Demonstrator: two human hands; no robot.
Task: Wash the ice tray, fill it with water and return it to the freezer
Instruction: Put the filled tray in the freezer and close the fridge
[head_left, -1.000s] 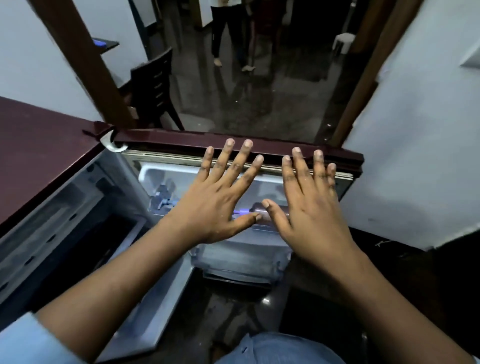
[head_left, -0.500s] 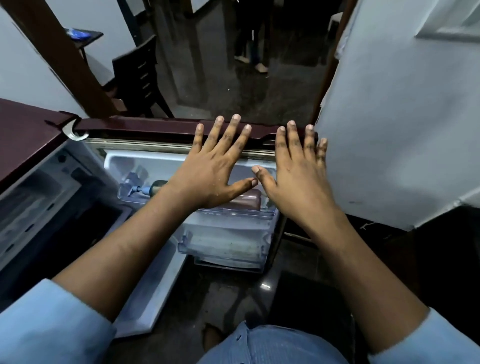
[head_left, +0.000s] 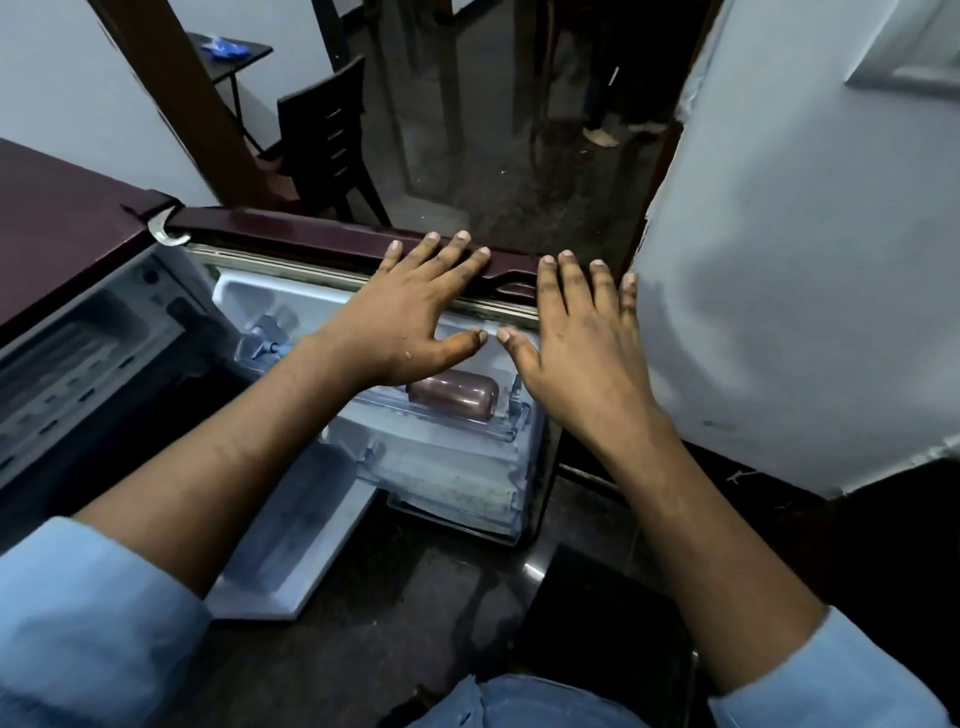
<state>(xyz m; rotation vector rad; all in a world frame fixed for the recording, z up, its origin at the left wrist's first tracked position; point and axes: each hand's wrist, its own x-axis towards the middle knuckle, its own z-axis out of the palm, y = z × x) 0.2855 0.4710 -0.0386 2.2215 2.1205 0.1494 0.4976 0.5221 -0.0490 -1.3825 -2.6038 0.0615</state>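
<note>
Far left: maroon fridge top (head_left: 62, 234), with the open cabinet interior (head_left: 78, 364) below it, grey and dim. I cannot pick out the ice tray in there or anywhere else in this view. The fridge door (head_left: 311, 239) stands open, swung away from me, its maroon top edge running rightward from the hinge (head_left: 166, 231). Behind it, a dark chair (head_left: 324, 140) on the floor. Left hand (head_left: 410, 317): palm down, fingers straight and spread, holding nothing, fingertips lying over the door's top edge; I cannot tell whether they press on it. Below the hand, the clear door shelf (head_left: 488, 434) carries a brown bottle (head_left: 452, 397) lying on its side. Right hand (head_left: 582, 353): likewise flat and spread, holding nothing, at the door's free end, thumb tip just beside the left thumb tip. Its little finger is close to the white wall (head_left: 805, 260) on the right.
</note>
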